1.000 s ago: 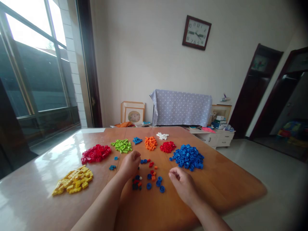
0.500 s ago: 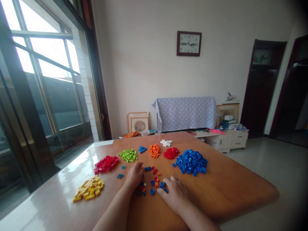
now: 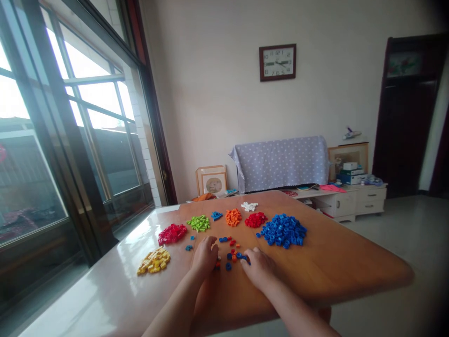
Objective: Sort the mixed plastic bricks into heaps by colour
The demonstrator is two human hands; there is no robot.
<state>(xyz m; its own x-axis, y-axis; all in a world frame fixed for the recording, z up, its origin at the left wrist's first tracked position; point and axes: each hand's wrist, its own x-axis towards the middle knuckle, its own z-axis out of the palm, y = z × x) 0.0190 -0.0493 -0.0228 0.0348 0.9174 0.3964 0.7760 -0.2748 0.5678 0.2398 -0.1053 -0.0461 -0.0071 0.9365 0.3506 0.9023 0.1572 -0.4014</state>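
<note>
My left hand rests on the table with its fingers curled inward, beside a few small red and dark building blocks that it partly covers. What its fingertips hold, if anything, is hidden. My right hand has thumb and forefinger closed at a small blue building block. Between the hands lie a round blue block and loose orange blocks. Just beyond them are a short row of blue blocks and some red blocks.
Sorted piles ring the hands: yellow, crimson, green, orange, red, white and a large blue pile. The wooden table has a rounded right corner. A white cabinet stands behind.
The view has turned left, so the table and piles appear farther right. Both hands stay by the same loose blocks, with the right fingers drawn closer around the blue ones.
</note>
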